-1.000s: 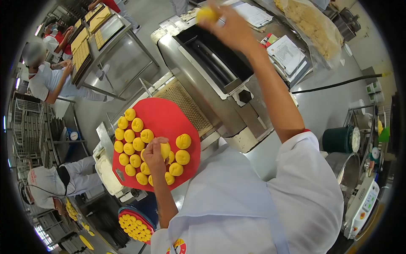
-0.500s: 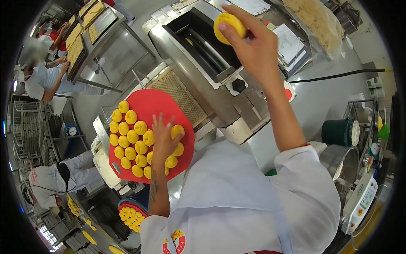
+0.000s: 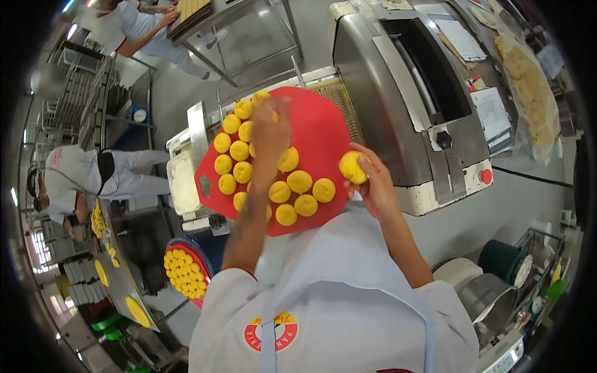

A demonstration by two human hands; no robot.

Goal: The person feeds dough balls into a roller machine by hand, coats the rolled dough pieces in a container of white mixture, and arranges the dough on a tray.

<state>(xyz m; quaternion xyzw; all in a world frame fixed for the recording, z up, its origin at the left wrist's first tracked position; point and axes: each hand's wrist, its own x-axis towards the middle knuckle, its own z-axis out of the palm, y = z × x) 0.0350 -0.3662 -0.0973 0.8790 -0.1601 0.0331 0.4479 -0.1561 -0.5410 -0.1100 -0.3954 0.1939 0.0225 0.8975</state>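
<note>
A red board (image 3: 317,133) lies in front of me with several round yellow dough balls (image 3: 299,181) on its left and lower parts. My right hand (image 3: 375,186) holds one yellow dough ball (image 3: 354,167) in its fingers, just off the board's right edge. Over the upper part of the board is my left hand (image 3: 272,127), smeared by motion. A bit of yellow dough shows by its fingers, but whether they grip it is unclear. My left forearm hides some of the dough balls.
A steel machine (image 3: 385,93) with a dark open trough stands right of the board. Below left, a tub (image 3: 208,248) carries more dough balls on a red lid. One co-worker (image 3: 134,28) is at a tray table; another person (image 3: 68,177) bends at the left bench.
My right hand has come down from above the machine's trough to beside the board, still with a dough ball. My left hand has shifted to the board's upper part. The view has turned.
</note>
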